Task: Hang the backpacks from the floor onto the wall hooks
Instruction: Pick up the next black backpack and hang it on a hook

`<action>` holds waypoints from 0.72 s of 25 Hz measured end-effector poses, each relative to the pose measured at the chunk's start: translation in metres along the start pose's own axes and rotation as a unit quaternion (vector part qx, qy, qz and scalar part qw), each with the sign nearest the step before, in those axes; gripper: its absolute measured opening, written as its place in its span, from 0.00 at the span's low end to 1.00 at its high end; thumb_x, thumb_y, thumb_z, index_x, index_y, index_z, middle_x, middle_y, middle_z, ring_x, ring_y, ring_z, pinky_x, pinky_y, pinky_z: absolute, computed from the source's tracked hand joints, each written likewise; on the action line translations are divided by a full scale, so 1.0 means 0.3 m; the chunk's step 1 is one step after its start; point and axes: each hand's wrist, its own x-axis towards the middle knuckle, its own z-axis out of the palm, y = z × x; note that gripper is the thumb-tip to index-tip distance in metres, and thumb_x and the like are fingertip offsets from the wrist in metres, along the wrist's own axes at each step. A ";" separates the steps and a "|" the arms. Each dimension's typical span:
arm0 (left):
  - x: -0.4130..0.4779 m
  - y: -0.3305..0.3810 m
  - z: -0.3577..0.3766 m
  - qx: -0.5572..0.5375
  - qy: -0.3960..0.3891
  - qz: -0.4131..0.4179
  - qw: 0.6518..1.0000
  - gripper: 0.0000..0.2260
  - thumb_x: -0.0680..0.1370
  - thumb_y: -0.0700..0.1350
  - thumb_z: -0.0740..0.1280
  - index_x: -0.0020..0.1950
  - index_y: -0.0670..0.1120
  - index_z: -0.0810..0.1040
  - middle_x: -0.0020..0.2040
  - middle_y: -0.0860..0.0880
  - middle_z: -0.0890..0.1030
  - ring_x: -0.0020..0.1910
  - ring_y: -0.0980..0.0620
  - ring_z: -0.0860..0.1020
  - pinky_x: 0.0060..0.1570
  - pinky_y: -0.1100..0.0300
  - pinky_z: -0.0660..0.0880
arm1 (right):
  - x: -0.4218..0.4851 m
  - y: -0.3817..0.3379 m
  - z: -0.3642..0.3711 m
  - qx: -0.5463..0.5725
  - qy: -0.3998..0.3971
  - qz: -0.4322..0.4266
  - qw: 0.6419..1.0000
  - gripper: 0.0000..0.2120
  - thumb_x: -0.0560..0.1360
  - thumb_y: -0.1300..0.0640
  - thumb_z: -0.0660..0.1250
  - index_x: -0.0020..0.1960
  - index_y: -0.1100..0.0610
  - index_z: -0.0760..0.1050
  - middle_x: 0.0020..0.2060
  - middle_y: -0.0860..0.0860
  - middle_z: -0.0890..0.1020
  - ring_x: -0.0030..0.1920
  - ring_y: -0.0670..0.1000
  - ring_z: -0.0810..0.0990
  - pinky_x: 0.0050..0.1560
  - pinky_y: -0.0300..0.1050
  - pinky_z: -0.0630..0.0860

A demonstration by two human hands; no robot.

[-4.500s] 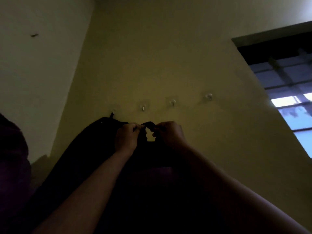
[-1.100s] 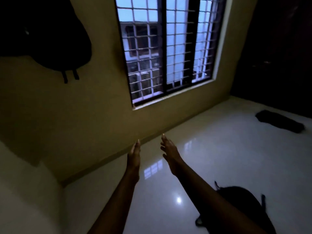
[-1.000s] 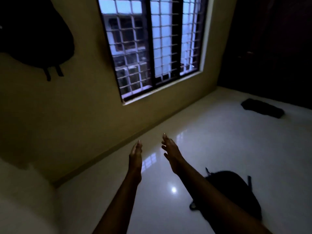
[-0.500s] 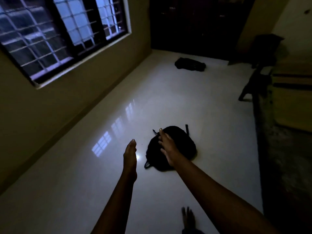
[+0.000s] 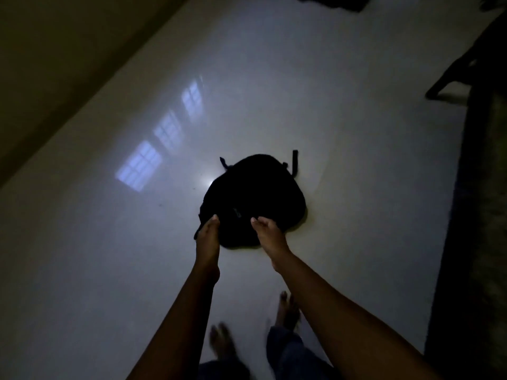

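A black backpack [image 5: 255, 196] lies flat on the glossy white floor [image 5: 356, 133] in the middle of the view, its straps sticking out at the far end. My left hand [image 5: 208, 237] reaches down over its near left edge, fingers together and empty. My right hand [image 5: 267, 233] hovers over its near right part, fingers loosely apart and holding nothing. In this dim light I cannot tell whether either hand touches the fabric. The wall hooks are out of view.
A second dark bundle [image 5: 333, 0] lies on the floor at the top edge. Dark furniture [image 5: 477, 215] runs along the right side, with a dark leg [image 5: 439, 86] jutting out. A wall [image 5: 55, 64] slants along the left. My bare feet [image 5: 285, 311] stand just below the backpack.
My view has swung from the hung backpack and the window down to the floor. I have stepped closer, and both empty hands have dropped towards the backpack on the floor.
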 end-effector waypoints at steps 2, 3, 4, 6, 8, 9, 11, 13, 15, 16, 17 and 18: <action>0.211 -0.133 0.050 0.001 0.024 -0.035 0.999 0.21 0.80 0.52 0.56 0.71 0.47 0.67 0.70 0.46 0.71 0.70 0.47 0.68 0.67 0.53 0.62 | 0.241 0.118 0.039 -0.107 -0.013 -0.019 0.994 0.23 0.77 0.50 0.63 0.70 0.57 0.66 0.69 0.56 0.71 0.68 0.55 0.71 0.66 0.46 0.68; 0.333 -0.219 0.065 -0.005 0.034 -0.058 0.998 0.21 0.80 0.52 0.56 0.71 0.47 0.66 0.70 0.46 0.71 0.70 0.47 0.68 0.68 0.52 0.62 | 0.375 0.203 0.075 -0.176 -0.032 -0.031 0.983 0.23 0.77 0.52 0.64 0.69 0.57 0.66 0.69 0.56 0.71 0.68 0.55 0.70 0.66 0.48 0.68; 0.452 -0.294 0.072 -0.011 0.044 -0.073 0.996 0.20 0.80 0.51 0.56 0.71 0.47 0.66 0.70 0.46 0.71 0.69 0.47 0.68 0.68 0.52 0.63 | 0.499 0.282 0.111 -0.243 -0.051 -0.053 0.967 0.23 0.76 0.53 0.65 0.69 0.57 0.67 0.69 0.55 0.70 0.68 0.55 0.70 0.67 0.48 0.68; 0.652 -0.412 0.064 -0.014 0.069 -0.082 0.994 0.19 0.80 0.50 0.57 0.70 0.46 0.67 0.69 0.45 0.72 0.68 0.47 0.69 0.68 0.51 0.64 | 0.692 0.403 0.177 -0.347 -0.089 -0.109 0.927 0.23 0.75 0.57 0.66 0.70 0.55 0.66 0.69 0.54 0.69 0.69 0.54 0.68 0.68 0.47 0.67; 0.868 -0.562 0.024 -0.012 0.101 -0.085 0.991 0.19 0.80 0.49 0.57 0.69 0.45 0.68 0.69 0.45 0.72 0.68 0.47 0.70 0.69 0.52 0.64 | 0.911 0.531 0.274 -0.447 -0.136 -0.169 0.868 0.26 0.75 0.58 0.66 0.71 0.54 0.64 0.71 0.53 0.66 0.71 0.53 0.64 0.70 0.47 0.64; 0.943 -0.611 0.002 -0.005 0.116 -0.090 0.989 0.19 0.80 0.49 0.57 0.69 0.45 0.68 0.69 0.45 0.72 0.68 0.47 0.70 0.68 0.52 0.65 | 1.000 0.571 0.310 -0.491 -0.156 -0.192 0.835 0.27 0.75 0.56 0.65 0.72 0.54 0.62 0.72 0.54 0.64 0.73 0.54 0.61 0.72 0.48 0.61; 1.086 -0.754 -0.060 0.012 0.140 -0.106 0.984 0.19 0.80 0.49 0.57 0.69 0.46 0.68 0.69 0.45 0.72 0.67 0.46 0.70 0.68 0.51 0.66 | 1.172 0.667 0.414 -0.585 -0.173 -0.210 0.764 0.33 0.74 0.51 0.67 0.74 0.52 0.57 0.75 0.56 0.59 0.75 0.56 0.56 0.75 0.54 0.56; 1.177 -0.859 -0.110 0.025 0.149 -0.119 0.981 0.19 0.79 0.51 0.58 0.69 0.46 0.68 0.69 0.44 0.71 0.67 0.45 0.70 0.69 0.47 0.66 | 1.280 0.741 0.484 -0.656 -0.136 -0.225 0.707 0.36 0.71 0.50 0.69 0.74 0.50 0.56 0.73 0.58 0.61 0.74 0.59 0.58 0.72 0.58 0.58; 1.222 -0.933 -0.144 0.035 0.134 -0.131 0.982 0.19 0.79 0.51 0.59 0.69 0.46 0.69 0.69 0.44 0.72 0.66 0.45 0.71 0.68 0.46 0.67 | 1.315 0.792 0.521 -0.679 -0.070 -0.258 0.684 0.32 0.71 0.55 0.69 0.71 0.50 0.59 0.68 0.58 0.70 0.67 0.60 0.66 0.64 0.54 0.67; 1.232 -0.957 -0.160 0.034 0.129 -0.137 0.982 0.19 0.79 0.50 0.59 0.69 0.46 0.69 0.69 0.44 0.72 0.66 0.45 0.72 0.68 0.45 0.68 | 1.317 0.802 0.531 -0.676 -0.053 -0.274 0.682 0.29 0.71 0.58 0.68 0.70 0.51 0.62 0.64 0.58 0.73 0.64 0.59 0.70 0.59 0.52 0.71; 1.229 -0.959 -0.161 0.038 0.122 -0.139 0.982 0.19 0.79 0.50 0.59 0.69 0.46 0.68 0.69 0.44 0.72 0.66 0.45 0.72 0.68 0.45 0.68 | 1.309 0.797 0.532 -0.667 -0.047 -0.287 0.686 0.27 0.72 0.60 0.66 0.69 0.52 0.63 0.61 0.58 0.76 0.60 0.59 0.73 0.55 0.51 0.73; 1.218 -0.955 -0.157 0.044 0.116 -0.137 0.983 0.20 0.79 0.51 0.59 0.69 0.46 0.68 0.68 0.43 0.72 0.66 0.44 0.72 0.68 0.45 0.68 | 1.296 0.782 0.528 -0.656 -0.051 -0.296 0.692 0.24 0.73 0.61 0.63 0.68 0.53 0.63 0.59 0.58 0.78 0.58 0.59 0.75 0.52 0.50 0.74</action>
